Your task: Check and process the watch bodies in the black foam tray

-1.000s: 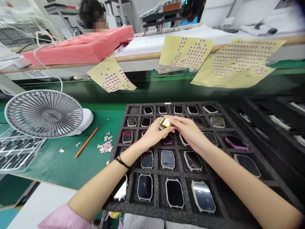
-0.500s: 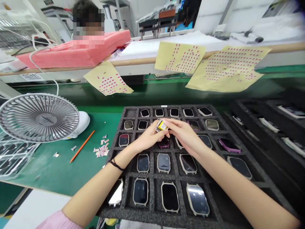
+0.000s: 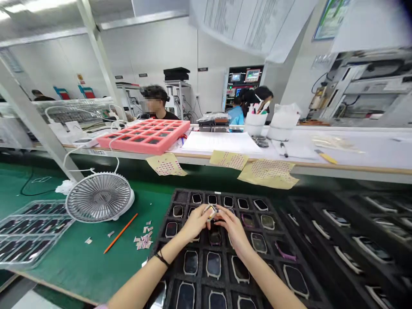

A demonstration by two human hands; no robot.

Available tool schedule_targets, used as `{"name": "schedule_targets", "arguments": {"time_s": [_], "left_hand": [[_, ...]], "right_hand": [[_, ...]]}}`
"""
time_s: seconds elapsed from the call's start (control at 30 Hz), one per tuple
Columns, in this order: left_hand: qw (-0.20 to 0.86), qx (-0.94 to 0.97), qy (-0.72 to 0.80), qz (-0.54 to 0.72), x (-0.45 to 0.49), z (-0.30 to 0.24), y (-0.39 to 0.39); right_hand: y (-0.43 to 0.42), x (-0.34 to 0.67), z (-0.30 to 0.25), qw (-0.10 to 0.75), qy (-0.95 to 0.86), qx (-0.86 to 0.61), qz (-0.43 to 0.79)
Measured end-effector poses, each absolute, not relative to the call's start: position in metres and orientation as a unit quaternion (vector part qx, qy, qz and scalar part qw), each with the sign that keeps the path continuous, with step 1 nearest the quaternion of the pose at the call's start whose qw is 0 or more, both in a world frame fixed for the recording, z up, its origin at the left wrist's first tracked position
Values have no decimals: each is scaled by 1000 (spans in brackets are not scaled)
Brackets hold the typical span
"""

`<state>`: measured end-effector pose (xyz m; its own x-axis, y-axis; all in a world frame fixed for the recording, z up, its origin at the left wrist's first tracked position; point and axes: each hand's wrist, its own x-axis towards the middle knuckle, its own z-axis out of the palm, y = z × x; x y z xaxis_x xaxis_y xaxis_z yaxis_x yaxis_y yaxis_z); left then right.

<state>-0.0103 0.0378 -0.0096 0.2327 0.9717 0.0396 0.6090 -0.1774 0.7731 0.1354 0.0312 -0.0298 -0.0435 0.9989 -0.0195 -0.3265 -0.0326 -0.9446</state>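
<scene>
The left hand is closed on a small block with yellow and silver on it. The block sits between the thumb and fingers, right at the tips. The right hand is bent and comes in from the other side. Its fingers are just beside the block, but I cannot tell if they grip it.

The block looks tilted, with its long side going up toward the right, but it is too small to be sure. The left hand looks a bit nearer to it.

Both hands are over a black foam tray. It has rows of pockets, and many have a watch case in them. Another black tray lies to the right. To the left are a fan, an orange pencil, and paper bits. Past them is a clear tray.

A second ago, the head looked lower. Now it looks up more, so the hands seem smaller, and a pink tray and a person show far ahead. The block is still at the fingertips.
</scene>
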Motion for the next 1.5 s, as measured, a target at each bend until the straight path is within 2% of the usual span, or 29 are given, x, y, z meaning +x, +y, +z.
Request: {"name": "schedule_targets", "arguments": {"time_s": [0.07,0.17,0.4,0.5,0.67,1.0,1.3,1.5], "left_hand": [[205,725,605,257,-15,6,50],[152,729,633,211,-21,19,71],[181,790,586,-6,-45,23,104],[195,817,540,-57,-56,34,117],[160,845,507,-58,-66,42,132],[79,856,510,-24,-62,18,135],[106,894,436,12,-71,20,132],[136,883,448,26,-65,15,139]], "right_hand": [[33,142,-25,560,-407,-424,584],[36,152,-21,543,-425,-437,577],[36,157,-19,540,-454,-429,565],[37,156,-19,536,-460,-427,565],[41,157,-24,535,-466,-432,557],[47,153,-37,533,-475,-433,550],[49,159,-36,541,-478,-426,545],[50,161,-34,545,-478,-417,548]]}}
